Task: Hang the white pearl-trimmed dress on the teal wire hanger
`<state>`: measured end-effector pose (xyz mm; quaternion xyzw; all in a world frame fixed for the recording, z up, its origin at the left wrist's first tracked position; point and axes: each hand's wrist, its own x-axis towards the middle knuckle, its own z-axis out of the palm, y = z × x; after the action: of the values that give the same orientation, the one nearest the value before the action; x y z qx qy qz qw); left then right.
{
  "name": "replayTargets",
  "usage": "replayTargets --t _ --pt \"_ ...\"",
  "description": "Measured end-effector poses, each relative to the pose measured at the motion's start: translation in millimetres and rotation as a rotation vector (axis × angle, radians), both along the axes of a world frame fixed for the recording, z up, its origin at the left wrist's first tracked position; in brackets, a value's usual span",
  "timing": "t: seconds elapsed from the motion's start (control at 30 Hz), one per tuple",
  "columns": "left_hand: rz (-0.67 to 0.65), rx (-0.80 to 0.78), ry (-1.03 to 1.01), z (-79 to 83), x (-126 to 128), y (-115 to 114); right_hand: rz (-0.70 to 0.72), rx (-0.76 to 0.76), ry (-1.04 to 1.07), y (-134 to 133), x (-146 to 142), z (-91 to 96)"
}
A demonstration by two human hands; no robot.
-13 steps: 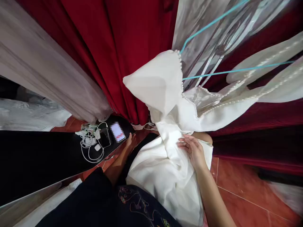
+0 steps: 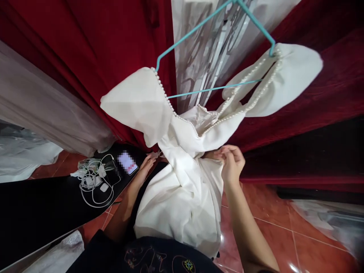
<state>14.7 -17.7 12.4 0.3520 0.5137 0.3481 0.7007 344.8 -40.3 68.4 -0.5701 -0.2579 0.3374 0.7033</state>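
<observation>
A white dress (image 2: 182,178) with pearl beading along its neckline hangs from a thin turquoise hanger (image 2: 196,32), its skirt spread over my lap. My right hand (image 2: 233,165) is closed at the dress's right side, fingertips pinched together on the edge of the fabric. To the left of the dress, my left hand (image 2: 147,163) has its fingers stretched out and holds nothing that I can see. It is close to a phone (image 2: 127,163) with a lit, blurred screen, lying on a black bench.
White cables (image 2: 92,185) and small chargers lie tangled on the black bench (image 2: 36,212) at left. Dark red curtains (image 2: 113,57) and pale sheer fabric (image 2: 54,102) hang behind. Clear-wrapped white items rest on the red tiled floor (image 2: 273,231).
My right hand has gone from lying on the dress's middle to pinching its right edge. The view has shifted, showing more of the hanger and the right sleeve.
</observation>
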Motion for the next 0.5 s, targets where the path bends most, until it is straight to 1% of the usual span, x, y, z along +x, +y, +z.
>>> replayTargets --t 0.07,0.1,0.13,0.2,0.23,0.27,0.3,0.4,0.5 --pt "-0.109 0.035 0.006 14.1 6 -17 -0.112 0.108 -0.036 15 22 17.6" --pt "-0.192 0.068 0.076 20.4 12 -26 -0.143 0.144 -0.041 24 33 25.2" --pt "-0.274 0.113 0.195 25.4 20 -34 -0.149 0.162 -0.034 34 43 31.2" --pt "-0.387 0.202 0.489 30.0 35 -49 -0.087 0.141 0.008 54 59 37.2" --pt "-0.415 0.227 0.609 29.6 41 -55 -0.024 0.112 0.036 63 63 36.9" --pt "-0.426 0.228 0.678 27.7 45 -59 0.05 0.082 0.065 72 65 34.4" --pt "-0.421 0.206 0.687 24.8 47 -61 0.129 0.056 0.089 79 63 30.1" --pt "-0.42 0.16 0.637 13.1 41 -56 0.33 0.031 0.136 94 50 11.4" --pt "-0.433 0.122 0.503 1.7 37 -40 0.4 0.065 0.156 105 38 -2.3"
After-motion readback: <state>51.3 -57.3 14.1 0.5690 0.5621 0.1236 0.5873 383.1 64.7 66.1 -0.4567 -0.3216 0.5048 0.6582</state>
